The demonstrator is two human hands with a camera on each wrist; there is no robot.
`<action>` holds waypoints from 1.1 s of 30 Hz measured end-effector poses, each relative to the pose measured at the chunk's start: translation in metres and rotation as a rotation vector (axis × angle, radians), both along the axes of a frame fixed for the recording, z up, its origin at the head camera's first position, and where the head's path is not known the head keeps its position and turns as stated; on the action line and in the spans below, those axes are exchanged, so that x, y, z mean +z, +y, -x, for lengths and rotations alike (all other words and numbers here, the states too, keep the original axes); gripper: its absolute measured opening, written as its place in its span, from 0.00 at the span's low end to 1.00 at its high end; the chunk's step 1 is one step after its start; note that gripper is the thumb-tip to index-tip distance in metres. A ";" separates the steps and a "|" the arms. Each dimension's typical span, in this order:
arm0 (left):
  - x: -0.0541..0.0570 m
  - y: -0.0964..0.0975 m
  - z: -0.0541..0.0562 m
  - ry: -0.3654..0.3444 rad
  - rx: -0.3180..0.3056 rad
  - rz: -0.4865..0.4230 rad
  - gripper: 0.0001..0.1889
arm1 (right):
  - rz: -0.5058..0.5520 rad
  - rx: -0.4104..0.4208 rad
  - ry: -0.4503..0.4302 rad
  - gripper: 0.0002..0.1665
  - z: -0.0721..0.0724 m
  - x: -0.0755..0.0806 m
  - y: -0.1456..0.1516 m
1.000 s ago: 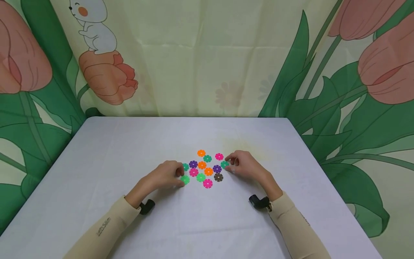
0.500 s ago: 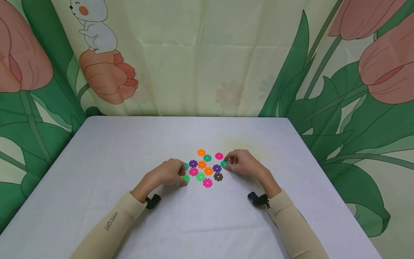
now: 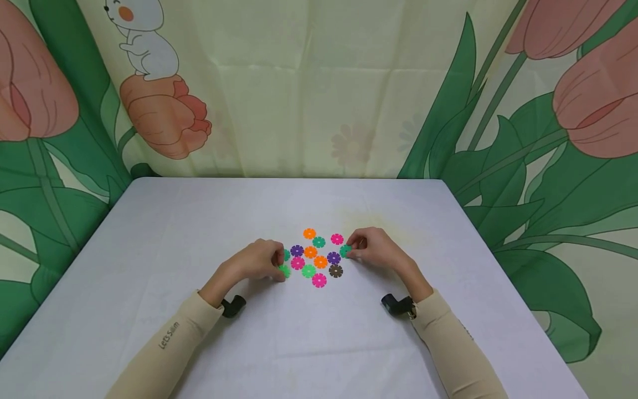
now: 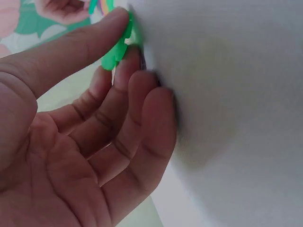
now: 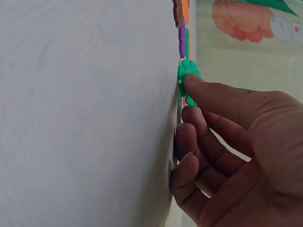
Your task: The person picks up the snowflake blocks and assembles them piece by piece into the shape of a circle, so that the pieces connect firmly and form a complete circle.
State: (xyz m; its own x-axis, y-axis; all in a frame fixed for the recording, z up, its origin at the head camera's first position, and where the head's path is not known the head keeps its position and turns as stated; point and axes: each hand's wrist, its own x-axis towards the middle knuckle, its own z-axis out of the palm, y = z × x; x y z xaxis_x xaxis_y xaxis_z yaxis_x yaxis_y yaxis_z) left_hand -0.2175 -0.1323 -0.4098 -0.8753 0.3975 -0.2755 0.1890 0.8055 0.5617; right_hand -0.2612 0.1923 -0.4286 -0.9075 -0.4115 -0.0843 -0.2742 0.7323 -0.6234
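Observation:
Two bare hands flank a loose cluster of flat, notched plastic discs on the table. The left hand (image 3: pixel 258 260) pinches a light green notched disc (image 4: pixel 115 56) at the cluster's left edge, its thumb on the near face and fingers curled behind. A teal disc (image 3: pixel 286 255) lies just beyond those fingers, partly covered. On the right side, the right hand (image 3: pixel 376 249) holds a teal notched disc (image 5: pixel 189 71) between thumb and fingertips, tilted up from the cloth in the right wrist view. Its other fingers rest loosely curled along the table surface.
Between the hands lie orange (image 3: pixel 310 252), purple (image 3: pixel 333 257), pink (image 3: pixel 319 280), light green (image 3: pixel 308 270) and brown (image 3: pixel 336 271) discs. A white cloth covers the table (image 3: pixel 199 210). Behind it hangs a printed curtain (image 3: pixel 349 100) with tulips and a white animal.
The left hand and forearm have shifted slightly right and away from the body, staying at the light green disc. The right thumb and fingers have drawn closer around the teal disc.

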 end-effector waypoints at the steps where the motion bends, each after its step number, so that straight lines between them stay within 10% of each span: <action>1: 0.001 -0.001 0.001 -0.015 0.000 -0.015 0.13 | 0.008 -0.001 -0.005 0.13 0.001 0.000 0.001; 33: -0.008 -0.010 0.012 -0.030 0.048 -0.242 0.07 | 0.177 -0.033 -0.163 0.10 0.003 0.000 -0.002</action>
State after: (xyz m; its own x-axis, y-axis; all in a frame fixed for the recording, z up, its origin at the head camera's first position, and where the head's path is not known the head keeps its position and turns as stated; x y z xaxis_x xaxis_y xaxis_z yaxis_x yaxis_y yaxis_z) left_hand -0.2293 -0.1428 -0.4174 -0.8875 0.4136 -0.2031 0.1345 0.6542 0.7443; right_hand -0.2647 0.1901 -0.4283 -0.9009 -0.4034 -0.1599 -0.1372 0.6144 -0.7769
